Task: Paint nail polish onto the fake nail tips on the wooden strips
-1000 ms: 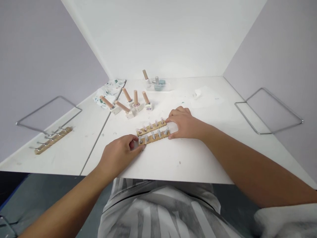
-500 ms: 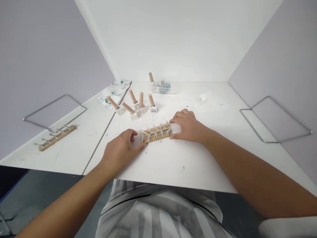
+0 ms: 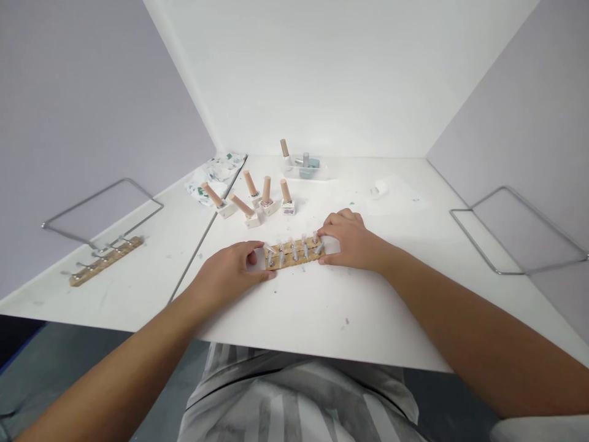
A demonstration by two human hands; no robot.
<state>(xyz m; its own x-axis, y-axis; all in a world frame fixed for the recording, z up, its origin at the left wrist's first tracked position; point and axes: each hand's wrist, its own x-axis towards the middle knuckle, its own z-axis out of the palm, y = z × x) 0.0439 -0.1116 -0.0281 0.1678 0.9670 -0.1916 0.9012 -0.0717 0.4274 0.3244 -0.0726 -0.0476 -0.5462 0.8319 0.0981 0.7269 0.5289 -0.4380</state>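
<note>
I've slid the two wooden strips [image 3: 294, 253] together, so they now lie side by side in front of me (pegs up). My left hand [image 3: 232, 273] pinches one end, my right hand [image 3: 352, 242] the other, fingers closed on the wood.

White counter [image 3: 322, 307], matte, flecked with small crumbs and smudges, split by a thin seam [image 3: 207, 230] running from the back corner toward the front edge. Boxed in by three plain panels: white back wall [image 3: 322, 73], pale lilac-grey side walls left [image 3: 83, 92] and right [image 3: 529, 110]. Bent wire frame [image 3: 101, 209] against the left wall, another [image 3: 519, 230] against the right. Dark grey floor [image 3: 27, 356] below the counter's front edge. Soft, even light, faint shadows only.
</note>
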